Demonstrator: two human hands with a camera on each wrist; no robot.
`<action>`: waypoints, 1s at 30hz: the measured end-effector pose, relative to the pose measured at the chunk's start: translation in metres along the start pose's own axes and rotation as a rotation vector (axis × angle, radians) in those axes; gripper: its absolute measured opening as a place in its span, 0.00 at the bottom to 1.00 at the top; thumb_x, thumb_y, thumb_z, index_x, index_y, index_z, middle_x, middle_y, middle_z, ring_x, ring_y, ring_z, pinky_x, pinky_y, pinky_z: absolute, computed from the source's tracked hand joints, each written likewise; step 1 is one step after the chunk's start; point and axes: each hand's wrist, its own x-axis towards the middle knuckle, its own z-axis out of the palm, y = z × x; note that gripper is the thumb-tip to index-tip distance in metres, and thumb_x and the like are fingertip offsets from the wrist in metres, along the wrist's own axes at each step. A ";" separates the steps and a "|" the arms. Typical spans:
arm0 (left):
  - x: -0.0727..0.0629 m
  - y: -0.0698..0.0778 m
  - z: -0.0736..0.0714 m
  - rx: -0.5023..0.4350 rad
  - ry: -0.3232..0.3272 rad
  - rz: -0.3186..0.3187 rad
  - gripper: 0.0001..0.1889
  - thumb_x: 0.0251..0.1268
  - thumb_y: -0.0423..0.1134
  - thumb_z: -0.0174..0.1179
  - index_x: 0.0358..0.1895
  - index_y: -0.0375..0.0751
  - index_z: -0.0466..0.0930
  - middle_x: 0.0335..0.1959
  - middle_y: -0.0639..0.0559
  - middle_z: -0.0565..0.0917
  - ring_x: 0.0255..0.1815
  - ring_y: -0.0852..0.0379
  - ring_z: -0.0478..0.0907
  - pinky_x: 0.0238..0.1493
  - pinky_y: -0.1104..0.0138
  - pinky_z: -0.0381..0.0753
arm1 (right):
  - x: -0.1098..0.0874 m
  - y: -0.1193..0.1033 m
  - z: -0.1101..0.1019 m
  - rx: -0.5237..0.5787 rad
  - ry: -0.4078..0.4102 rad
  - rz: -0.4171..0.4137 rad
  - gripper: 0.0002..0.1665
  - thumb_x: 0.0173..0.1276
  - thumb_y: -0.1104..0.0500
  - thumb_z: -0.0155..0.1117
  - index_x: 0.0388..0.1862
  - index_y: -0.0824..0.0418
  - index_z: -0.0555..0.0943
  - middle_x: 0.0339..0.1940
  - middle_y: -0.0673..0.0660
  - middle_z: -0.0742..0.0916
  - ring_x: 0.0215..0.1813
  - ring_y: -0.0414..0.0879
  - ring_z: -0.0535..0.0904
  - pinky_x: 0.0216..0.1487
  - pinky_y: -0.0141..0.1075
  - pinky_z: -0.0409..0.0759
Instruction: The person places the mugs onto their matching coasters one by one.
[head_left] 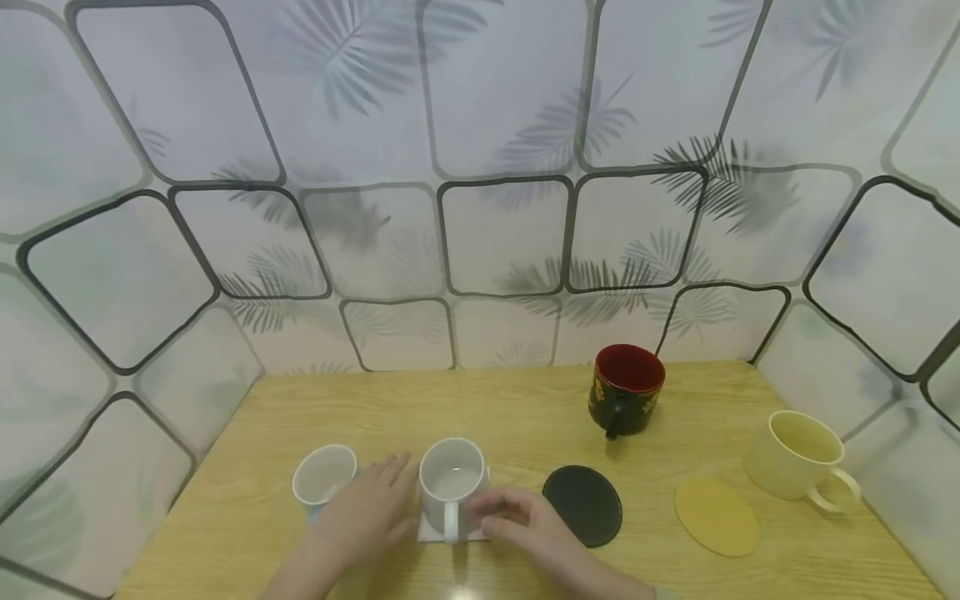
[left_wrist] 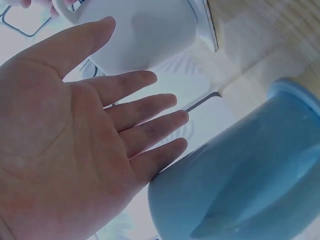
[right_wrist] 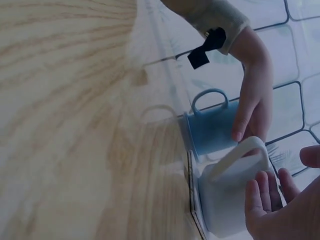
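A white mug [head_left: 435, 498] stands upright on a pale square coaster [head_left: 429, 533], its handle turned toward me. To its left my left hand [head_left: 367, 510] has its fingers extended, and the left wrist view shows the palm [left_wrist: 60, 135] facing the white mug [left_wrist: 150, 30] with nothing held. Close behind that hand is a light-blue mug [left_wrist: 240, 175], white inside, partly hidden in the head view. On the other side, my right hand [head_left: 525, 523] is beside the white mug, fingers loosely bent. Whether its fingertips touch the mug I cannot tell.
A black round coaster [head_left: 583, 505] lies right of my right hand. Behind it stands a black mug [head_left: 624, 408] with a red inside. Farther right are a yellow round coaster [head_left: 717, 517] and a yellow mug [head_left: 787, 467]. A patterned wall [head_left: 502, 333] borders the wooden table [head_left: 510, 408].
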 end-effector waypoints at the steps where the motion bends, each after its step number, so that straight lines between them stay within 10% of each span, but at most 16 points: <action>1: 0.000 0.000 -0.001 0.005 -0.002 -0.001 0.36 0.69 0.49 0.69 0.73 0.31 0.74 0.75 0.32 0.75 0.75 0.34 0.74 0.77 0.42 0.75 | 0.000 -0.001 -0.001 0.005 0.001 -0.001 0.21 0.78 0.62 0.62 0.62 0.76 0.80 0.62 0.73 0.85 0.56 0.36 0.84 0.57 0.26 0.84; 30: 0.004 0.007 -0.020 0.118 0.129 0.113 0.31 0.77 0.53 0.61 0.75 0.39 0.74 0.74 0.41 0.79 0.74 0.42 0.77 0.77 0.47 0.76 | 0.002 -0.031 -0.058 -0.004 0.165 0.005 0.26 0.79 0.58 0.61 0.64 0.78 0.76 0.52 0.48 0.89 0.56 0.42 0.86 0.62 0.31 0.84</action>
